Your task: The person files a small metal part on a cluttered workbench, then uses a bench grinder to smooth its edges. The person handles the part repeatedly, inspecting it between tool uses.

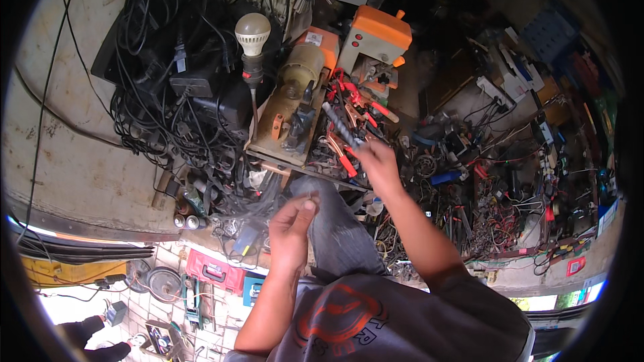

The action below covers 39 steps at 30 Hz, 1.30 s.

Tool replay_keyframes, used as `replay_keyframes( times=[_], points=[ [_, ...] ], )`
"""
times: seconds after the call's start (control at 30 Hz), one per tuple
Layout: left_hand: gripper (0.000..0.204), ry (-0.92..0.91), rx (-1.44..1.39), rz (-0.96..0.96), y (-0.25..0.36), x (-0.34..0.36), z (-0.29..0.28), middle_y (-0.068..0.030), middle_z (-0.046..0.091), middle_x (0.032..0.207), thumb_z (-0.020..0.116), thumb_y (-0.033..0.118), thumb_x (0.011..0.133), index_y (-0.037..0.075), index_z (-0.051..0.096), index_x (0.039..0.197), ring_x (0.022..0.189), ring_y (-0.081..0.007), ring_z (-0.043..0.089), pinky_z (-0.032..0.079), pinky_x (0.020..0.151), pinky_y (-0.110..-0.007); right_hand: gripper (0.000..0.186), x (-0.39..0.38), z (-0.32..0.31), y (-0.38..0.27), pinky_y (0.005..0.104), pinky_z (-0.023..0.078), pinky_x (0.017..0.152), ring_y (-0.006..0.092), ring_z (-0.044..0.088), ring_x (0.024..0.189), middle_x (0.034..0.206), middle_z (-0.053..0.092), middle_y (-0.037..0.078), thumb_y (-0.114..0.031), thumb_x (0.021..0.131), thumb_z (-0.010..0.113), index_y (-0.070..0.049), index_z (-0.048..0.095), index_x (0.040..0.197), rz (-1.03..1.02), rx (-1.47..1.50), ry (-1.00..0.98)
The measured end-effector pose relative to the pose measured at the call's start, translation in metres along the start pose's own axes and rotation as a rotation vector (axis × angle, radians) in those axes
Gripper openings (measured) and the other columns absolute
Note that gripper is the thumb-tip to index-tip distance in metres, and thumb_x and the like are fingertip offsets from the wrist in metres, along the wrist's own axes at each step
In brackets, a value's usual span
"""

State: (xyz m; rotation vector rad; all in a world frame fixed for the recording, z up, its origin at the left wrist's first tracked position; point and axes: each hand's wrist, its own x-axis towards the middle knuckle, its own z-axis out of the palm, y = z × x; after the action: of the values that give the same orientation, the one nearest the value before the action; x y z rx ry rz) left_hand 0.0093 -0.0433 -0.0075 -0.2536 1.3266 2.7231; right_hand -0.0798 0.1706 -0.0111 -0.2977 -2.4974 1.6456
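My right hand (379, 162) is closed around one end of a long dark grey tool (341, 124), which slants up and to the left; its exact kind does not show. Beneath it lies a tangle of red-handled clamps (345, 156) and red cable. Thumb and fingers of my left hand (291, 229) meet in a pinch above my grey trouser leg (335, 231). Whatever small thing sits at those fingertips is too small to name. Left of the tool stands an orange and beige key-cutting type machine (302, 70) with a dusty bed.
A lit-up style bulb (253, 35) stands on a thin stem beside heaped black cables and adapters (194, 80). Another orange-topped machine (376, 40) is at the back. Loose wires and parts (496, 208) cover the right side. A red case (215, 271) lies lower left; another person's dark sleeve (80, 335) shows there.
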Motion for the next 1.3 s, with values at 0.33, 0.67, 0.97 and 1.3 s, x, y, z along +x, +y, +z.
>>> replay_keyframes(
  times=[0.33,0.67,0.97,1.3],
  points=[
    [0.016,-0.113,0.109,0.060,0.024,-0.030,0.011,-0.0153,0.067,0.109,0.063,0.009,0.092,-0.004,0.069,0.100,0.099,-0.0206,0.062,0.045,0.094,-0.033,0.015,-0.138,0.009,-0.043,0.0223,0.045,0.068,0.0063,0.055,0.083,0.098,0.058,0.005,-0.008,0.094,0.060,0.002,0.057,0.103,0.053,0.507,-0.569],
    [0.023,-0.038,0.081,-0.034,0.060,-0.071,-0.007,-0.0086,0.066,0.085,0.057,0.014,0.098,-0.004,0.064,0.110,0.081,-0.0147,0.061,0.048,0.078,-0.027,0.025,-0.136,0.007,-0.082,0.0242,0.043,0.073,0.0112,0.052,0.076,0.080,0.053,0.000,-0.016,0.100,0.052,0.002,0.056,0.117,-0.115,0.278,-0.493],
    [0.022,-0.007,0.119,0.024,0.072,-0.089,-0.005,-0.0083,0.066,0.079,0.058,0.012,0.097,-0.006,0.063,0.108,0.068,-0.0137,0.061,0.050,0.066,-0.026,0.021,-0.138,0.010,-0.105,0.0378,0.053,0.067,0.0315,0.065,0.076,0.088,0.063,0.013,-0.011,0.088,0.065,0.000,0.062,0.106,-0.666,-0.230,-0.464],
    [0.016,-0.048,0.109,-0.063,0.073,-0.094,-0.016,-0.0030,0.060,0.071,0.059,0.013,0.097,-0.002,0.063,0.096,0.060,-0.0095,0.053,0.044,0.055,-0.023,0.018,-0.128,0.025,-0.119,0.0348,0.051,0.054,0.0233,0.063,0.064,0.081,0.063,0.007,-0.015,0.079,0.071,-0.007,0.065,0.095,-1.013,-0.495,-0.309]
  ],
)
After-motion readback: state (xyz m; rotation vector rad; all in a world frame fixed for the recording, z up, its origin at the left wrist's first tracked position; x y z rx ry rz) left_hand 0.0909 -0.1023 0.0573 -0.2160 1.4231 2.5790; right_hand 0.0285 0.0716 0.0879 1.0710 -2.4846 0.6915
